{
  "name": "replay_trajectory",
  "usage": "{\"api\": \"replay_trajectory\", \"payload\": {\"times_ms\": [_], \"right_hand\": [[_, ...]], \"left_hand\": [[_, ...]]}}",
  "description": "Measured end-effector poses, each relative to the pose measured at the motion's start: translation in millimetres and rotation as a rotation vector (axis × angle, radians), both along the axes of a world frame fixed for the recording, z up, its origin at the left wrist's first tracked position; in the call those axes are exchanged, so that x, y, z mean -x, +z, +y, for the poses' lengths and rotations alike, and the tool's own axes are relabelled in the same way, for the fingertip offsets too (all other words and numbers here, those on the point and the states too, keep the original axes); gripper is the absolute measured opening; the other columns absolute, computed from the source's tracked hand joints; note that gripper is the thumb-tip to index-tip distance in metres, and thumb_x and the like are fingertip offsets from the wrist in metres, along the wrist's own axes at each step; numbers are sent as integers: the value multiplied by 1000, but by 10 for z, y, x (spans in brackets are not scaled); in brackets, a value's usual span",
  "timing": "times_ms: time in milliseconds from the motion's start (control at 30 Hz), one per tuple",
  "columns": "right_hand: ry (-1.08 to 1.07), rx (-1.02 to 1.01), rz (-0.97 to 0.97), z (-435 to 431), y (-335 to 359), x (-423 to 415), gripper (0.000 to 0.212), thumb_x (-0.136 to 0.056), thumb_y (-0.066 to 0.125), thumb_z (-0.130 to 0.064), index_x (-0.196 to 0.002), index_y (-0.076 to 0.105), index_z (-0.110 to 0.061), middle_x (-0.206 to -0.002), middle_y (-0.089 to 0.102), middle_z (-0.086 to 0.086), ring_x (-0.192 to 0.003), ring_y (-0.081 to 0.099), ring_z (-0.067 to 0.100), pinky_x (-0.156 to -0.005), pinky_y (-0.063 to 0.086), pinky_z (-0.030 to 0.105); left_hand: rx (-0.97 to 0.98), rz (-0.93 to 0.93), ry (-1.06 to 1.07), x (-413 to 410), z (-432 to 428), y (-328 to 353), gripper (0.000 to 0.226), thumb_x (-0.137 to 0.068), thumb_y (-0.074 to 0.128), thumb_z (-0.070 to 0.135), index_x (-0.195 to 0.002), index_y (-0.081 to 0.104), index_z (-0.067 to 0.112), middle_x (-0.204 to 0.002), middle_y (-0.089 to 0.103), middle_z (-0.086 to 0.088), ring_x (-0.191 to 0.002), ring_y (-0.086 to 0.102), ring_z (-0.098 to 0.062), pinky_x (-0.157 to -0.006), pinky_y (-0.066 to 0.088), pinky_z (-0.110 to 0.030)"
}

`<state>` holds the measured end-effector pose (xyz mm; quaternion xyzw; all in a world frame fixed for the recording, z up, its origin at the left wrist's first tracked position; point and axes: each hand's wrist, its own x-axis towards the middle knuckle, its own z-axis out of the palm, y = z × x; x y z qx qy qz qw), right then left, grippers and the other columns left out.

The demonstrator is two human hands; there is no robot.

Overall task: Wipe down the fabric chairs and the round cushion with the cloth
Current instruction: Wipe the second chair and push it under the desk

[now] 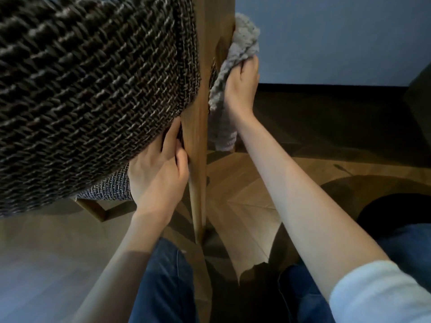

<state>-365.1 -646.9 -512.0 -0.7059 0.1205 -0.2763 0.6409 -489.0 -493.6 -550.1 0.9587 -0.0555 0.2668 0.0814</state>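
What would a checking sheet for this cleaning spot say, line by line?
Surface: wooden floor, patterned boards.
Job's things: woven chair with wooden leg; grey fluffy cloth against the leg.
Clutter: dark round shape on floor, unclear.
Hands: left hand grips the chair's edge beside the leg; right hand holds the cloth.
Cables: nothing seen.
Surroundings: pale wall, dark skirting.

Chair (88, 89) fabric runs off top and left edges; leg (198, 141) cut at top. Left hand (156, 173): fingers (171, 136) slip into the gap between fabric and leg, tips unseen. Right hand (242, 89): fingers buried in cloth (245, 40), whose inner edge sits behind the leg. Dark block (419, 101) cut by right edge, unidentifiable
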Motion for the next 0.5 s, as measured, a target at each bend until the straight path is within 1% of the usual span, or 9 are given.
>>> {"api": "replay_trajectory", "payload": {"times_ms": [67,100,167,233,300,367,433,467,500], "right_hand": [[8,-4,63,-67,-116,-145,34,-102,30,-4,-127,51,4,-135,50,19,-123,44,31,-108,32,38],[21,-2,82,-86,-174,-181,34,-103,29,-6,-127,51,2,-133,52,18,-121,45,30,-108,33,38],[52,1,144,-109,-388,-244,35,-104,26,-8,-128,51,-1,-131,53,15,-120,44,27,-106,33,32],[89,-25,254,-131,-722,-277,35,-104,26,-9,-128,51,-1,-130,52,15,-120,43,27,-105,32,32],[130,-96,377,-157,-1073,-268,35,-103,27,-13,-127,51,-3,-130,51,17,-121,46,31,-106,36,37],[177,-158,460,-158,-1264,-247,36,-103,29,-15,-130,49,-3,-132,51,17,-121,49,32,-105,38,37],[166,-227,434,-128,-1254,-264,38,-104,28,-17,-134,48,-5,-135,51,14,-122,49,29,-109,36,38],[147,-256,388,-106,-1181,-281,39,-104,28,-19,-136,46,-6,-136,51,12,-124,48,28,-111,33,40],[130,-269,326,-73,-1087,-289,40,-104,27,-21,-138,45,-8,-139,49,12,-126,44,26,-114,28,38]], "left_hand": [[-18,-62,5,33,-20,-62,46,-100,29,26,-142,47,18,-143,50,-4,-130,45,-23,-110,30,-34],[-26,-90,5,44,-23,-88,45,-101,29,25,-141,49,17,-144,49,-3,-131,44,-21,-112,28,-31],[-26,-130,-1,51,-28,-114,45,-103,27,25,-139,51,16,-145,48,-2,-133,43,-19,-114,26,-29],[-25,-153,-18,38,-25,-134,45,-102,27,25,-138,52,15,-146,47,-2,-134,42,-19,-116,26,-30],[-31,-168,-22,32,-22,-148,44,-102,29,23,-138,53,13,-146,47,-3,-135,42,-21,-116,29,-34],[-37,-190,-21,28,-26,-151,43,-101,32,20,-137,53,13,-144,49,-4,-135,43,-22,-114,32,-37],[-40,-210,-12,35,-35,-158,42,-101,32,20,-136,54,12,-143,50,-5,-134,43,-21,-114,33,-38],[-39,-216,-9,34,-36,-160,43,-101,31,21,-135,54,12,-142,51,-5,-134,43,-21,-114,33,-38],[-36,-221,-8,30,-36,-163,44,-101,29,22,-135,54,12,-142,51,-5,-134,43,-21,-114,33,-38]]}}
